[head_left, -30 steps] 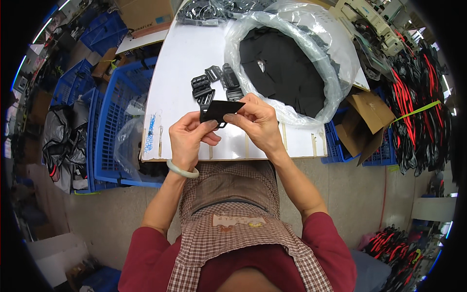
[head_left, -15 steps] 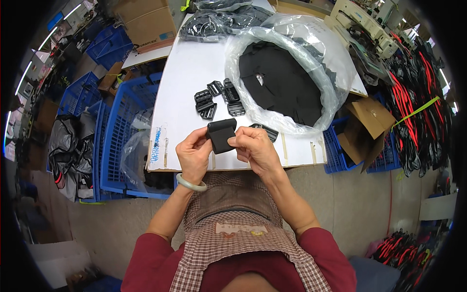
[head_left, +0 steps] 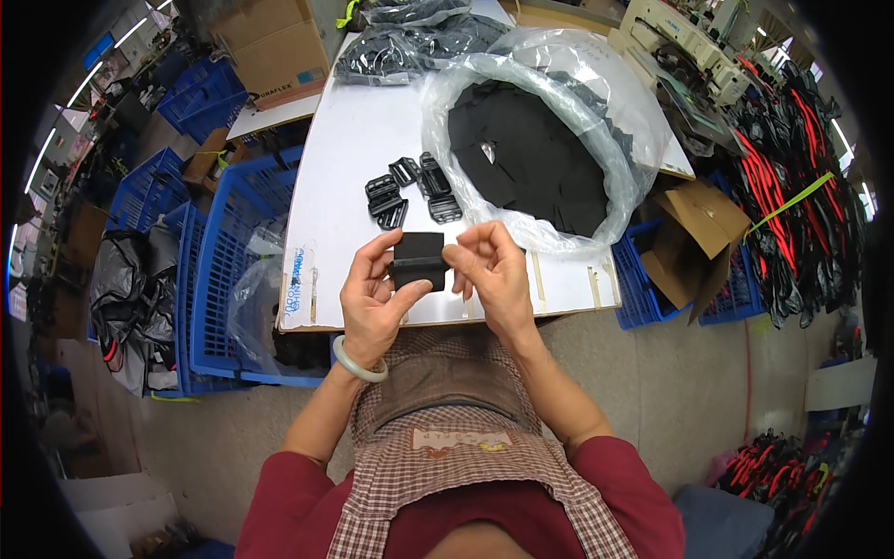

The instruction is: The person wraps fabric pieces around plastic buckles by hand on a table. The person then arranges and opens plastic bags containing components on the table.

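Note:
Over the near edge of the white table point(head_left: 321, 214) I hold a small, squarish black fabric piece point(head_left: 419, 244) with a raised band across its middle. My left hand point(head_left: 372, 298) grips its left side, thumb along the lower edge and fingers behind. The thumb and forefinger of my right hand point(head_left: 492, 275) pinch its right edge; the other fingers are curled. Just beyond my hands lie several black plastic buckles point(head_left: 383, 189) in a loose cluster. To their right stands a clear plastic bag point(head_left: 438, 140) with its rim rolled down, full of black fabric pieces point(head_left: 531, 158).
More bagged black parts point(head_left: 382, 58) lie at the table's far side. Blue crates point(head_left: 209, 307) stand left of the table. On the right are an open cardboard box point(head_left: 703, 219), a sewing machine point(head_left: 684, 47) and hanging black and red material point(head_left: 773, 205).
The black piece has been turned and opened out flatter, so its middle band now shows. My left thumb has moved onto its lower edge, and my right hand has shifted to its right edge.

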The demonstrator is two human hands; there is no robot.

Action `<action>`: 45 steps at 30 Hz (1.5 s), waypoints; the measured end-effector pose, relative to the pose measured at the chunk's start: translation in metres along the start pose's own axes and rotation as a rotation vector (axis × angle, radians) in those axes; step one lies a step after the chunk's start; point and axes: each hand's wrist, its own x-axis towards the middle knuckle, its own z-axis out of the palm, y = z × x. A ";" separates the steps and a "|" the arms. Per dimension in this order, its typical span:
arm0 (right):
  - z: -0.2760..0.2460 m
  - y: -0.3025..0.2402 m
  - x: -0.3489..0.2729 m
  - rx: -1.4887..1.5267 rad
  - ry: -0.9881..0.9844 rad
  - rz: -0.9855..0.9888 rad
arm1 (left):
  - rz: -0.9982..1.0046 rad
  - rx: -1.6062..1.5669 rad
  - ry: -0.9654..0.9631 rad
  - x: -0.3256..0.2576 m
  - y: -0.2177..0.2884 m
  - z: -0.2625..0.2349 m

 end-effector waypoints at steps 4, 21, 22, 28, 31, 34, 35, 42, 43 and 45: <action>-0.009 0.000 0.007 -0.267 -0.241 0.005 | -0.158 -0.019 -0.029 -0.007 0.004 -0.005; -0.003 0.045 0.052 -0.547 -0.171 -0.134 | -0.561 0.140 0.238 -0.034 0.029 -0.082; -0.019 0.035 0.078 -0.539 0.003 -0.026 | -0.540 0.187 0.359 -0.039 0.030 -0.107; -0.087 0.068 0.153 -1.466 0.186 -0.176 | -0.499 1.495 0.471 -0.093 -0.007 -0.275; -0.091 0.073 0.159 -1.521 0.178 -0.031 | -0.209 1.325 0.357 -0.050 -0.031 -0.226; -0.096 0.068 0.154 -1.501 0.202 -0.129 | -0.001 0.968 0.131 0.020 -0.068 -0.146; -0.092 0.062 0.153 -1.407 0.232 -0.145 | 0.039 1.005 0.110 0.042 -0.086 -0.127; -0.098 0.002 0.103 -0.514 0.289 -0.192 | -0.320 1.081 0.188 0.093 -0.127 -0.082; -0.100 0.002 0.093 -0.421 0.184 -0.150 | -0.276 1.077 0.170 0.088 -0.124 -0.082; -0.094 0.005 0.071 -0.288 0.046 -0.045 | -0.379 1.001 0.114 0.081 -0.115 -0.079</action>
